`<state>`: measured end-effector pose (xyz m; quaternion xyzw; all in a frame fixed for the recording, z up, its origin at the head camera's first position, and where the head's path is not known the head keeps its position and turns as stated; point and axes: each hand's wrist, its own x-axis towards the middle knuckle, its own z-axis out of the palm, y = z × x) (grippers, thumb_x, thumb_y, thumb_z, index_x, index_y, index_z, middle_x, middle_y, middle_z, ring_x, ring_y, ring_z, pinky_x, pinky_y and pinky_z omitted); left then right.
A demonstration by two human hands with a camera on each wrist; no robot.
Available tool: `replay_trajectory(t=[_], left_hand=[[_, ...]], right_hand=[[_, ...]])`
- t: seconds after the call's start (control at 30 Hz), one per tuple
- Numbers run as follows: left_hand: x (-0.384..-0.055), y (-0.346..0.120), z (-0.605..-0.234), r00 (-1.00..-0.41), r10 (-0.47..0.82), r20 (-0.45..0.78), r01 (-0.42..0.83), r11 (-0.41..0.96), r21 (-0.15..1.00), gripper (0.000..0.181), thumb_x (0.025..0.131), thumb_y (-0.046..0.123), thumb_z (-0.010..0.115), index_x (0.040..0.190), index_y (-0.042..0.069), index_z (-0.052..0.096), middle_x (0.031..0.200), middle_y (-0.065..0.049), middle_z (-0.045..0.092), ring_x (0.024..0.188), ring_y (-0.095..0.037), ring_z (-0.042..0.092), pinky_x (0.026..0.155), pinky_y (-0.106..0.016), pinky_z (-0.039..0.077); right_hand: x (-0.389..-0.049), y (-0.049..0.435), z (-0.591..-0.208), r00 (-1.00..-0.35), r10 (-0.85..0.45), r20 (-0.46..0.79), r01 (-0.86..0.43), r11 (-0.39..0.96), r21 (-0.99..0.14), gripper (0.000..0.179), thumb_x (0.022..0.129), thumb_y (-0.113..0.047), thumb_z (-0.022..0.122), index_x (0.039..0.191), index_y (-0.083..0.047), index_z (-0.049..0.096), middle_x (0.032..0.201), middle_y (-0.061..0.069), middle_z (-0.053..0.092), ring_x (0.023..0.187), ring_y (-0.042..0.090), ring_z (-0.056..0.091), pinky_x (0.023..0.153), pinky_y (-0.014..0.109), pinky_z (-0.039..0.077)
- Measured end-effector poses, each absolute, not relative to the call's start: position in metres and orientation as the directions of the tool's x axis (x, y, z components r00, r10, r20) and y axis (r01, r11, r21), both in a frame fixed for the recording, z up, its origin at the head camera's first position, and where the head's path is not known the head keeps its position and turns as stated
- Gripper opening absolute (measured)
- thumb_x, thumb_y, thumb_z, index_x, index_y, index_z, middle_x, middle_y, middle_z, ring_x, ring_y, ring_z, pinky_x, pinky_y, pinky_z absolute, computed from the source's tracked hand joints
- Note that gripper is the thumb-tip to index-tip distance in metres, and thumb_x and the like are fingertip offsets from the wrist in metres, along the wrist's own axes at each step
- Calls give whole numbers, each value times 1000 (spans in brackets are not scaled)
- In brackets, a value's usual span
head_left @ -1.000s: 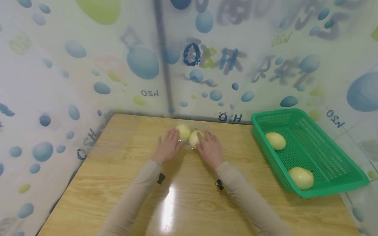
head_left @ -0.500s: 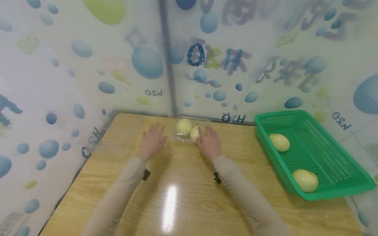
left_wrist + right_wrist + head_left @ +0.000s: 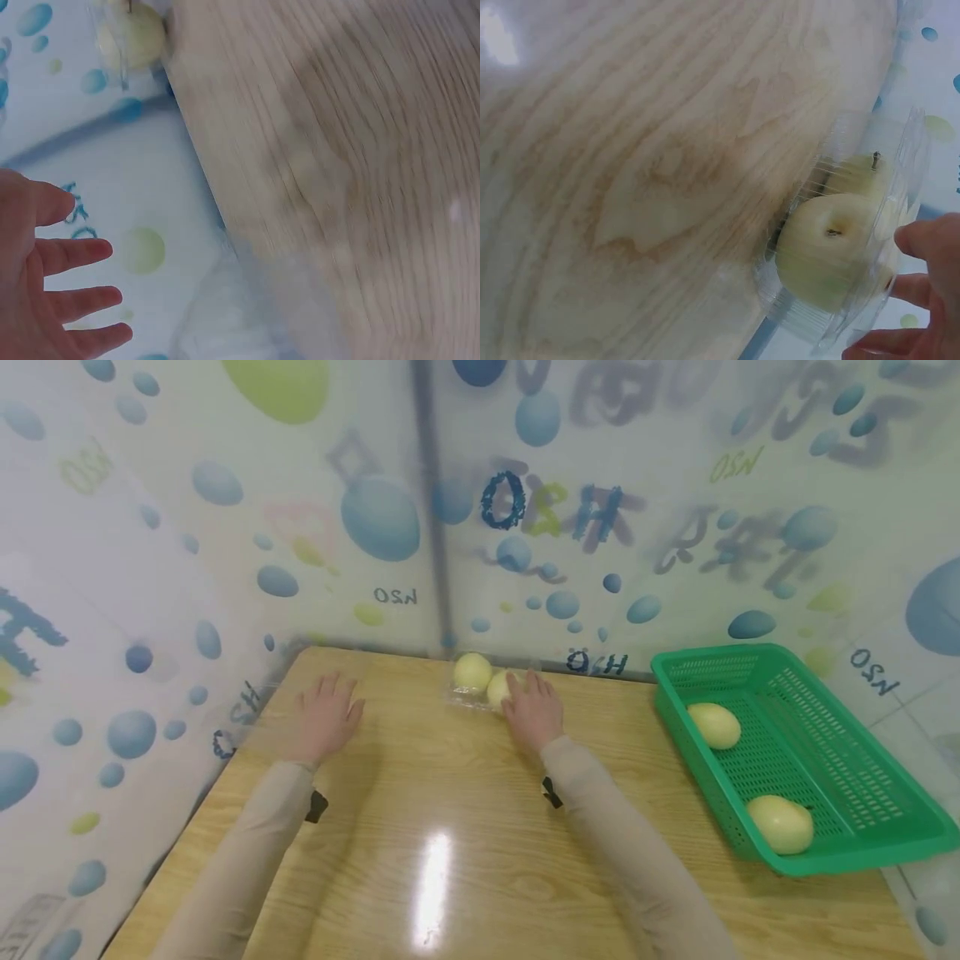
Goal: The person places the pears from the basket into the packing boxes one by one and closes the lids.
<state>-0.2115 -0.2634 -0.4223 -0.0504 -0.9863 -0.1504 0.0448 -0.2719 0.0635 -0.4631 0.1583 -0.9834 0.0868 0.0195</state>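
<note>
A clear plastic container (image 3: 468, 700) with two pale yellow pears stands near the table's back edge. My right hand (image 3: 534, 714) lies over the container's right side, fingers resting on the right pear (image 3: 498, 692); the left pear (image 3: 472, 673) is uncovered by it. In the right wrist view the fingertips (image 3: 909, 238) are at the container's rim, and a pear (image 3: 821, 255) shows through its wall. My left hand (image 3: 325, 718), holding nothing, is spread over the table's back left, near a faint transparent plastic piece (image 3: 232, 315) seen in the left wrist view.
A green perforated basket (image 3: 731, 802) stands on the right of the wooden table (image 3: 480, 827), with one pear (image 3: 715, 726) toward its back and another pear (image 3: 780, 824) near its front. Patterned walls (image 3: 375, 518) border the table at the back and left.
My left hand has left the container and moved left across the table. My right hand stays at the container and right pear. The view has shifted slightly.
</note>
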Motion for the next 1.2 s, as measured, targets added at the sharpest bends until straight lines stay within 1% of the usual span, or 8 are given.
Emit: replay_trajectory(t=[0.13,0.27,0.4,0.53,0.7,0.9,1.1,1.2], left_hand=[[-210,-289,-420,-993,53,103,81,956,283,45,102,23,40,136,-7,41,144,-35,29,132,-54,21,100,-77,12],[-210,-317,-418,-995,-1,95,27,955,296,48,103,27,37,135,-8,41,141,-36,30,130,-55,21,97,-78,15],[-208,-342,-414,-996,-57,66,-33,946,324,52,104,30,34,135,-11,39,140,-40,26,128,-58,21,96,-78,18],[-206,-363,-412,-993,-69,92,-37,950,310,49,103,27,38,128,-15,42,134,-45,30,121,-61,27,94,-75,25],[-201,-382,-414,-992,-63,108,-25,947,320,47,100,20,43,124,-20,44,124,-47,37,112,-61,36,93,-72,31],[-197,-395,-419,-996,-77,40,-59,940,337,52,101,25,40,125,-21,42,121,-48,37,108,-62,37,92,-71,32],[-191,-400,-422,-993,-96,-65,-112,931,346,63,102,36,36,132,-19,35,126,-48,30,110,-65,33,88,-74,33],[-189,-402,-424,-988,-102,-113,-136,927,349,67,102,40,34,135,-18,31,126,-49,29,109,-66,34,88,-73,34]], right_hand=[[-278,63,-462,-950,-308,58,-313,937,-155,52,102,-33,45,148,-11,38,148,28,32,137,38,31,113,46,24],[-283,63,-462,-954,-297,44,-300,944,-135,52,102,-34,45,149,-11,37,148,28,32,136,38,32,113,46,26],[-287,64,-462,-960,-279,20,-279,950,-141,52,102,-34,45,149,-13,37,148,28,31,137,38,31,113,46,25],[-290,63,-460,-963,-268,-2,-264,950,-169,53,102,-34,45,150,-13,35,149,27,30,137,38,30,114,46,23],[-292,61,-456,-961,-276,-9,-271,948,-167,53,102,-34,47,149,-11,37,147,28,34,136,38,31,114,46,23],[-297,60,-453,-960,-278,6,-276,951,-138,53,100,-34,51,146,-11,41,138,26,44,130,37,40,113,46,26],[-300,61,-452,-963,-271,0,-269,957,-108,52,101,-35,50,147,-12,40,140,25,42,131,37,39,113,45,26],[-301,62,-452,-961,-275,11,-275,954,-119,52,100,-35,50,146,-11,41,141,26,42,132,37,38,113,46,26]])
